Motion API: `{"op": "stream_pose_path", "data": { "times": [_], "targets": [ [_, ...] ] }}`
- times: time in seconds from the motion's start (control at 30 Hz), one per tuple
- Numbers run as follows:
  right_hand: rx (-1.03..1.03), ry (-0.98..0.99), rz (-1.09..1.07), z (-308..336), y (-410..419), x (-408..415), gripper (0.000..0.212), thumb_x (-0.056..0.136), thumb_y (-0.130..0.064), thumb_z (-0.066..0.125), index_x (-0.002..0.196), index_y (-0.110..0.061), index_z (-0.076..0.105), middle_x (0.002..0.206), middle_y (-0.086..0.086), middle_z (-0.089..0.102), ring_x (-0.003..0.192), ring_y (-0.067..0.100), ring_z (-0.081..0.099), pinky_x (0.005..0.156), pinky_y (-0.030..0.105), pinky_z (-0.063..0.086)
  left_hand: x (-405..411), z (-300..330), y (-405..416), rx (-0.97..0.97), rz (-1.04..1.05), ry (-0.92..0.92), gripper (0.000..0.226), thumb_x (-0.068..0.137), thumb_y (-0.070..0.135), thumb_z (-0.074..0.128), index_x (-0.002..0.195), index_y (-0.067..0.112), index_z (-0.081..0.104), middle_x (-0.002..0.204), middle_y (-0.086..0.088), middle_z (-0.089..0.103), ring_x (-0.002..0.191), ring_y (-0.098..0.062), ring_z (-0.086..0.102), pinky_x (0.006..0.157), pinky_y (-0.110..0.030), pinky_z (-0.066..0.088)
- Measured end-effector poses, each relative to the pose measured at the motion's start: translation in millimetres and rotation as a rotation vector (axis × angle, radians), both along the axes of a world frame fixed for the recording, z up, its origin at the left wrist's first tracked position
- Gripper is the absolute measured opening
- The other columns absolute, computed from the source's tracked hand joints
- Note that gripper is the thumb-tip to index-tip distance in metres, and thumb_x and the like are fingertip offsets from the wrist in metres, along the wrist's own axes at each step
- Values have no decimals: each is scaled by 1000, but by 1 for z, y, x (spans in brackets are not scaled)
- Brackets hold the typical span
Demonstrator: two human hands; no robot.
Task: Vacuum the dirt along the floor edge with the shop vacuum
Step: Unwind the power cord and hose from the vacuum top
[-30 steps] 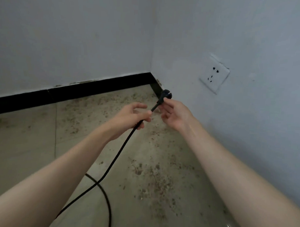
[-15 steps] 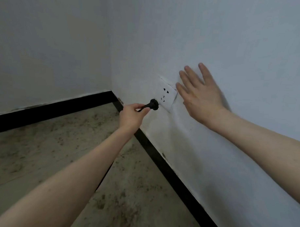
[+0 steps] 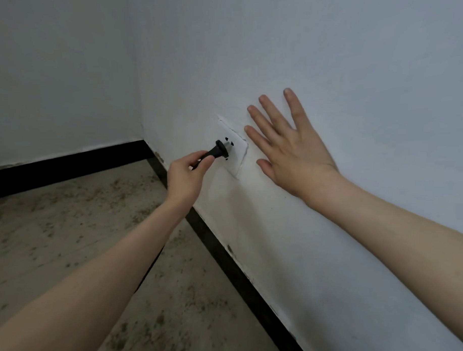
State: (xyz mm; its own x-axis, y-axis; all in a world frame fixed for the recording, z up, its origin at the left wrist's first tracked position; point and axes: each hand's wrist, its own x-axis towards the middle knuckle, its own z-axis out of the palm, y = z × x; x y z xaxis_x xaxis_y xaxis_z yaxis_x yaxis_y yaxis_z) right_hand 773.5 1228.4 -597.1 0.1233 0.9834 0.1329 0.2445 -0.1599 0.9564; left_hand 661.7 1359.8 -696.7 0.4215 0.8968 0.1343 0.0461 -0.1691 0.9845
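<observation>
My left hand point(image 3: 187, 171) pinches the black power plug point(image 3: 218, 148) by its neck and holds its prongs right at the white wall socket point(image 3: 235, 159). My right hand point(image 3: 289, 148) lies flat against the white wall just right of the socket, fingers spread and straight. A short piece of the black cord point(image 3: 148, 269) shows under my left forearm; the remainder is hidden. Brown dirt point(image 3: 114, 189) is scattered over the tiled floor along the black skirting point(image 3: 222, 251). The shop vacuum is out of view.
Two white walls meet in a corner point(image 3: 141, 119) at the left of the socket. Black skirting runs along both walls. More dirt point(image 3: 162, 317) lies on the floor near the right wall's base.
A second ago both hands held the cord and plug low over the floor. My left hand has since carried the plug up to the socket, and my right hand let go and pressed flat on the wall.
</observation>
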Motion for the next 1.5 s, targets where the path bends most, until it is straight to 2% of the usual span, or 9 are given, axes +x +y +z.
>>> {"op": "stream_pose_path", "data": {
  "times": [0.13, 0.43, 0.6, 0.77, 0.9, 1.17, 1.3, 1.37, 1.5],
  "targets": [
    [9, -16, 18, -1, 0, 2, 68, 98, -52, 6, 154, -14, -6, 162, 15, -7, 148, 39, -10, 105, 62, -19, 2, 3, 5, 8, 8, -13, 22, 90, 23, 63, 109, 17, 71, 92, 2, 67, 87, -11, 58, 82, -27, 46],
    [5, -37, 26, -1, 1, 2, 68, 99, -52, 7, 153, -14, -6, 162, 15, -8, 147, 39, -10, 102, 63, -22, 5, -1, 6, 32, 48, 42, 25, 90, 29, 63, 112, 19, 70, 98, 2, 70, 93, -12, 60, 80, -27, 47],
    [4, -48, 36, 0, 1, 1, 68, 98, -53, 7, 154, -15, -3, 162, 14, -5, 148, 39, -7, 100, 62, -24, 7, -1, 4, -12, 94, 33, 25, 90, 30, 62, 111, 20, 71, 81, 6, 65, 78, -11, 57, 69, -25, 43],
    [11, -59, 29, -1, 1, 2, 68, 98, -53, 7, 154, -15, -2, 162, 14, -5, 148, 38, -7, 102, 63, -22, 3, 6, 5, 144, 71, 129, 27, 91, 32, 60, 115, 24, 68, 100, 4, 68, 92, -14, 60, 76, -28, 46],
    [3, -66, 21, -1, 2, 1, 68, 98, -53, 6, 154, -14, -5, 162, 15, -6, 148, 39, -8, 98, 65, -23, 5, 12, -1, 196, 105, 181, 25, 91, 35, 60, 112, 25, 69, 96, 4, 68, 90, -15, 61, 74, -30, 47],
    [6, -40, 28, -3, 1, 3, 68, 99, -52, 7, 153, -13, -5, 161, 17, -8, 147, 40, -10, 103, 65, -22, 7, 19, -1, 300, 126, 295, 26, 93, 35, 57, 114, 23, 68, 93, 1, 67, 86, -23, 61, 70, -32, 45],
    [-1, -31, 31, -3, 1, 3, 68, 99, -51, 8, 153, -12, -6, 161, 18, -9, 147, 40, -10, 103, 65, -20, 15, 28, 0, 430, 135, 370, 23, 93, 33, 56, 105, 19, 70, 86, -2, 65, 79, -25, 59, 63, -32, 43],
    [-15, -34, 23, -2, 1, 3, 68, 99, -51, 8, 153, -11, -7, 161, 18, -9, 147, 41, -11, 101, 65, -23, 17, 27, -3, 421, 145, 356, 24, 93, 32, 56, 108, 18, 70, 87, -3, 66, 78, -24, 60, 61, -29, 39],
    [-30, -45, 10, -1, 1, 2, 68, 99, -51, 9, 153, -12, -6, 161, 18, -8, 147, 41, -9, 98, 64, -26, 18, 28, -10, 364, 157, 313, 24, 93, 30, 58, 109, 17, 70, 89, -3, 69, 79, -24, 62, 65, -34, 48]
  ]
}}
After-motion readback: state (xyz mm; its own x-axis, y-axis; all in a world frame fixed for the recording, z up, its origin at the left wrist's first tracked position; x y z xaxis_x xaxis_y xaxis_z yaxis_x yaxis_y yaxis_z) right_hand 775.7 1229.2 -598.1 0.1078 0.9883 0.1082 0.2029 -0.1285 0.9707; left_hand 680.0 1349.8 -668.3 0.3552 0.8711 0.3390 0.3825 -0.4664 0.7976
